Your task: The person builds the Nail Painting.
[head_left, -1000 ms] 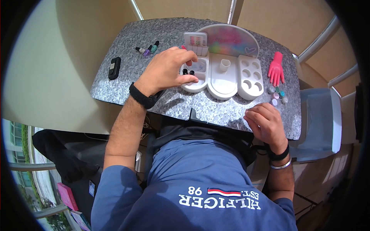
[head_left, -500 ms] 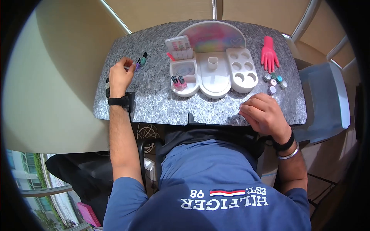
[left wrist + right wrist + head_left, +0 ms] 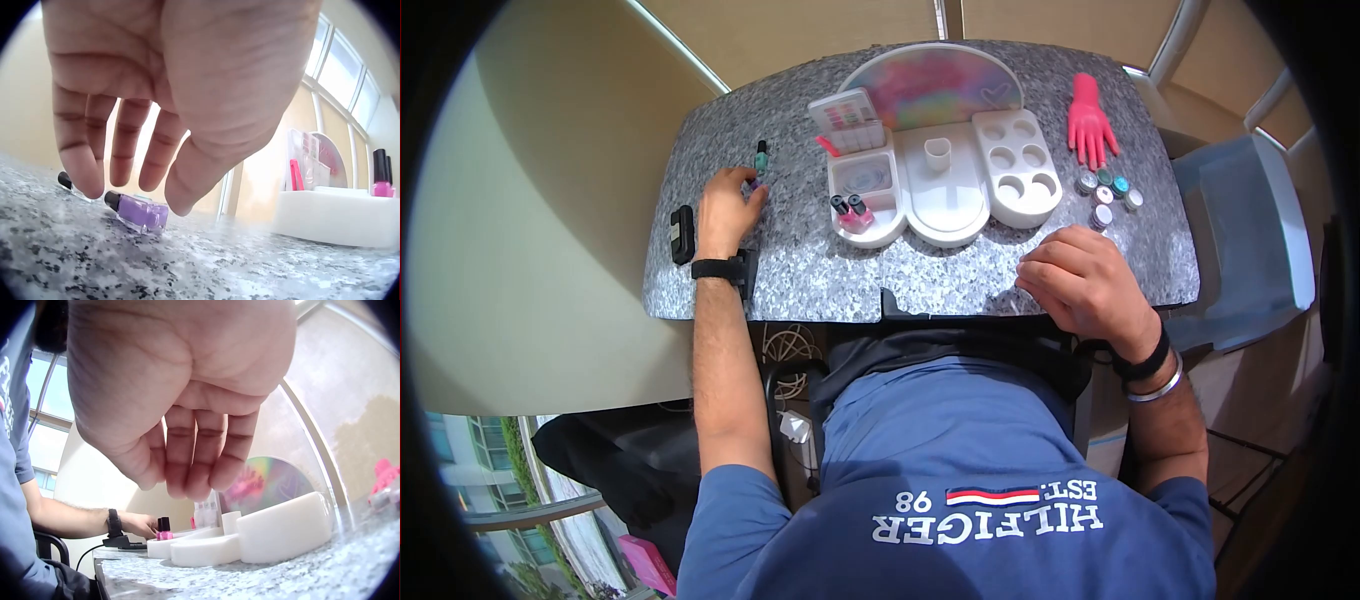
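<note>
My left hand (image 3: 726, 210) reaches down at the left of the table, its fingers spread around a purple nail polish bottle (image 3: 140, 214) lying on its side. The thumb hangs just beside that bottle in the left wrist view. A clear bottle with a black cap (image 3: 67, 182) lies behind the fingers. Beyond the hand in the head view is a green nail polish bottle (image 3: 761, 156). My right hand (image 3: 1083, 275) hangs loosely curled over the front right of the table, holding nothing. Two pink nail polish bottles (image 3: 856, 218) stand in the left tray of a white manicure stand (image 3: 945, 215).
A black case (image 3: 683, 235) lies left of my left hand. At the right are a pink model hand (image 3: 1090, 125) and several small glitter jars (image 3: 1103, 197). A blue plastic bin (image 3: 1245, 240) stands beyond the table's right edge.
My left hand has moved from over the stand's left tray to the loose bottles at the left; the two pink bottles now stand in the tray. The right hand has hardly moved.
</note>
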### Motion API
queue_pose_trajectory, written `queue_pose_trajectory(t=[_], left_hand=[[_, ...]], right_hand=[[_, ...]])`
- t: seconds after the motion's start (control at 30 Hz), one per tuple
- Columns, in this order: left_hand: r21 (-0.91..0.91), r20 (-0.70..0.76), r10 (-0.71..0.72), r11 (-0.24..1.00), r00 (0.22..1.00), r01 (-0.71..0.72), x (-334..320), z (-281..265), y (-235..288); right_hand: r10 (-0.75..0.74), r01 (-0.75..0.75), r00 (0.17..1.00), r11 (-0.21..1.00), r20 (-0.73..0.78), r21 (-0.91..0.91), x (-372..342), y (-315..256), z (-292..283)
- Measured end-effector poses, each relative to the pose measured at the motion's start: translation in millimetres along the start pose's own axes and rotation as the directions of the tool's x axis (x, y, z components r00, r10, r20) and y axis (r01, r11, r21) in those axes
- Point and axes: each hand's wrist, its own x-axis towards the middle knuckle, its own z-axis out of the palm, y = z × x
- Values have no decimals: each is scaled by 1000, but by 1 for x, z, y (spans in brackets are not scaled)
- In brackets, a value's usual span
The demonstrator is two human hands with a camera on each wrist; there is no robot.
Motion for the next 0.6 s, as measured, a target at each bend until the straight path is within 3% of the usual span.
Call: queue_pose_trajectory(t=[0.1,0.3,0.4,0.5,0.6], left_hand=[[3,13,46,999,999,-46,2,14,-8],[-54,322,-175,978,930,203,0,-19,23],[-95,242,-82,990,967,108,-7,-22,28],[-68,316,45,997,948,-25,-8,-28,32],[-157,218,159,979,963,-126,-9,-36,46]], right_hand=[[-7,7,1000,1000,-6,-2,-2,-3,-2],[-17,17,1000,1000,-7,-6,-5,-3,-3],[-26,26,1000,1000,-14,-1,-4,-3,-2],[-25,25,999,1000,-23,2,-7,-5,-3],[-25,25,999,1000,-31,-4,-7,-4,-3]])
